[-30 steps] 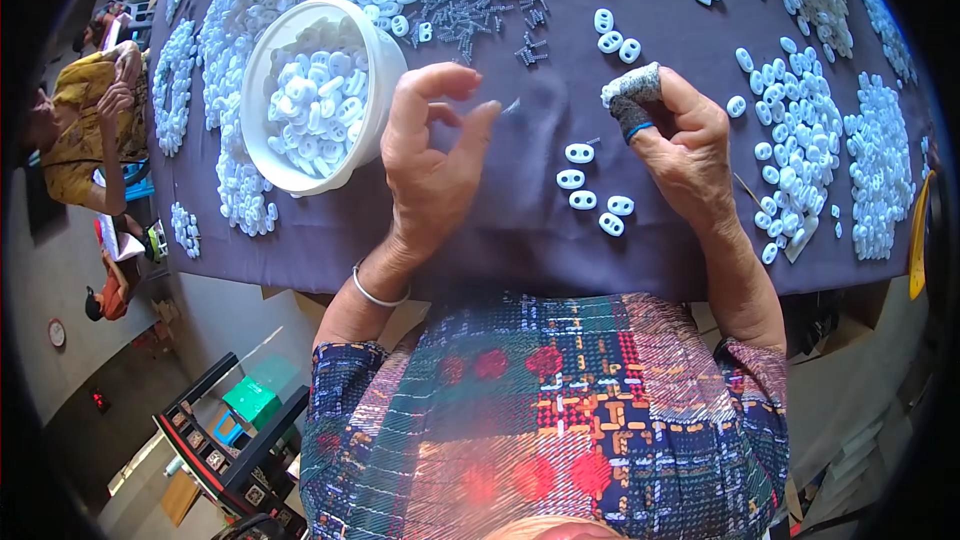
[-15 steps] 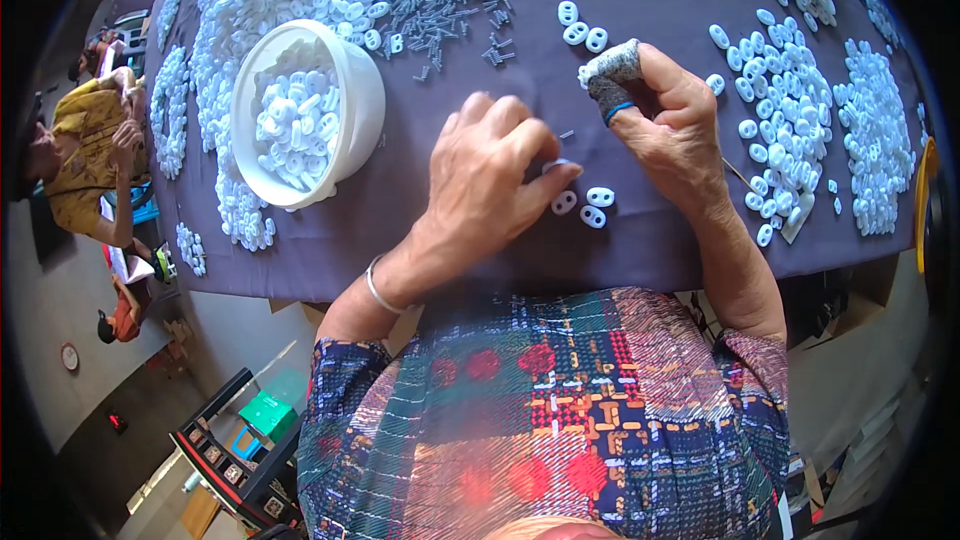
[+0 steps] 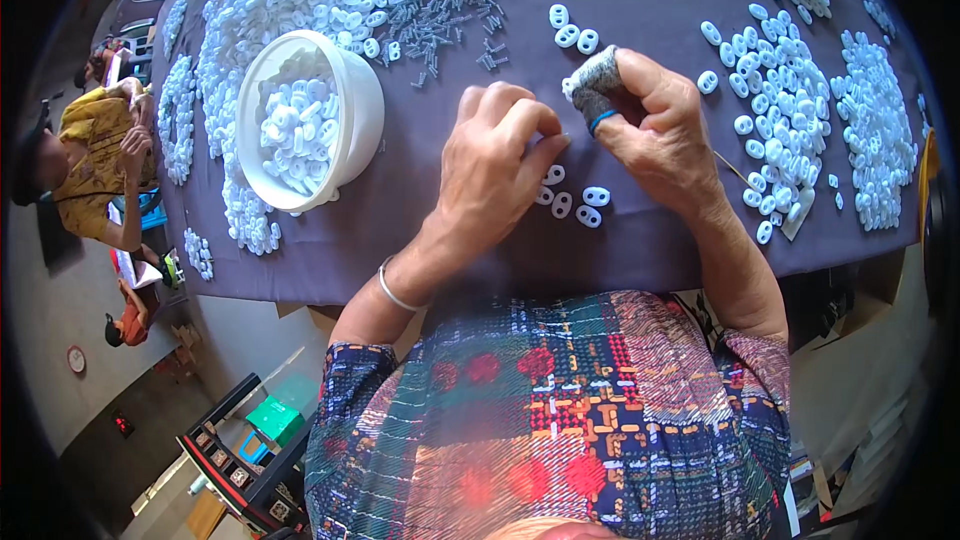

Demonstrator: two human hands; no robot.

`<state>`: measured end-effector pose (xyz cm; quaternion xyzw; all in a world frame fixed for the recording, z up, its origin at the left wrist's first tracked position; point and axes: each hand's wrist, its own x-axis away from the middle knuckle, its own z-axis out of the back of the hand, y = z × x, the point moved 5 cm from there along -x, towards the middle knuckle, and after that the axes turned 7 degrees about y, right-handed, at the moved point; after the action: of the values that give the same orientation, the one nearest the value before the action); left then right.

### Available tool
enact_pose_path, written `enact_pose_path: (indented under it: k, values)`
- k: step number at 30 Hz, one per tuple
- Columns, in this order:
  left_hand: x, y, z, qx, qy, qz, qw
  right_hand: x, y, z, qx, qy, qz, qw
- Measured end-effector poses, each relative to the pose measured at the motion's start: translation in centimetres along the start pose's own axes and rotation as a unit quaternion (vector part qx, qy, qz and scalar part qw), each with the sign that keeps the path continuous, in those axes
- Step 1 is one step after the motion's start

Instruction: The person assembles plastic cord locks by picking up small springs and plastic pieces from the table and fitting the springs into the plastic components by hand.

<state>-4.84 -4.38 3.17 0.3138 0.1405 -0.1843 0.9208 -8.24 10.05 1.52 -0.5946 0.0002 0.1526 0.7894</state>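
My left hand (image 3: 497,152) is above the dark cloth, thumb and index finger pinched together; what they hold, if anything, is too small to make out. Just below its thumb lies a small group of white oval two-hole plastic pieces (image 3: 562,205). My right hand (image 3: 655,125) is closed in a pinch, facing the left. Grey knit covers (image 3: 600,70) wrap its thumb and index finger, with a blue band at the thumb. A white bit shows at these fingertips, too small to name. Beyond my hands are three more white oval pieces (image 3: 567,37).
A white round tub (image 3: 362,110) of white pieces stands on the left, before a large heap (image 3: 290,0). Small metal screws (image 3: 430,25) lie scattered at the far middle. More piles (image 3: 785,100) spread on the right. At far left a person in yellow (image 3: 95,160) sits.
My left hand has let go of a white oval piece among the others and risen slightly. A small screw lying beside it is no longer in sight. My right hand has shifted slightly left.
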Motion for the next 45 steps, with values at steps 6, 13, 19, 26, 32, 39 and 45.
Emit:
enact_pose_path:
  k: [6,13,19,26,32,39,45]
  values:
    - [2.5,-2.7,0.9,0.362,0.019,0.310,0.879,0.7,-1.1,-1.0,-0.131,-0.107,-0.089,0.982]
    - [2.8,-2.7,0.7,0.435,0.018,0.342,0.833,0.8,-0.9,-1.6,-0.103,-0.123,-0.096,0.982]
    - [2.6,-2.8,0.5,0.431,0.005,0.348,0.832,0.7,-0.8,-1.8,-0.070,-0.125,-0.082,0.986]
    - [2.8,-3.1,0.0,0.447,-0.006,0.369,0.815,0.6,-1.0,-1.9,-0.028,-0.120,-0.038,0.992]
    - [2.9,-3.0,0.0,0.448,-0.006,0.373,0.812,0.8,-0.9,-1.9,0.013,-0.116,0.005,0.993]
    - [2.9,-3.2,-0.3,0.388,-0.039,0.350,0.852,0.8,-0.5,-2.2,0.038,-0.137,0.007,0.990]
    - [2.7,-3.0,0.0,0.391,-0.058,0.337,0.855,0.8,-0.6,-2.4,0.036,-0.175,0.012,0.984]
